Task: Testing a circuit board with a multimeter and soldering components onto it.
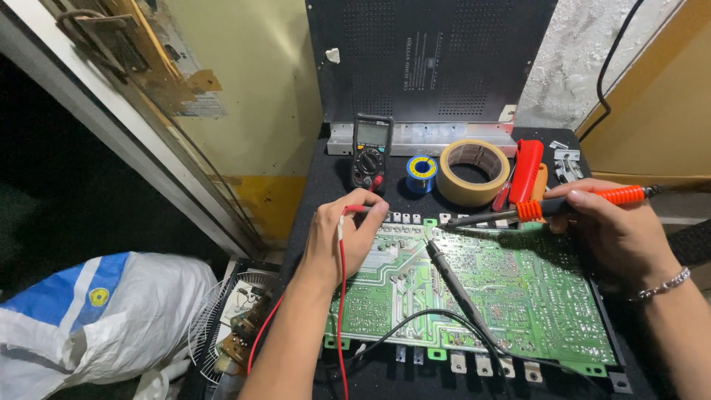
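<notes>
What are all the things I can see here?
circuit board: one, green, middle of the black table
multimeter: one, black, behind the board
solder spool: one, blue, beside the multimeter
tape roll: one, tan, right of the spool
black probe: one, lying on the board
red probe: one, in the left hand
soldering iron: one, orange grip, in the right hand
plastic bag: one, white and blue, lower left
</notes>
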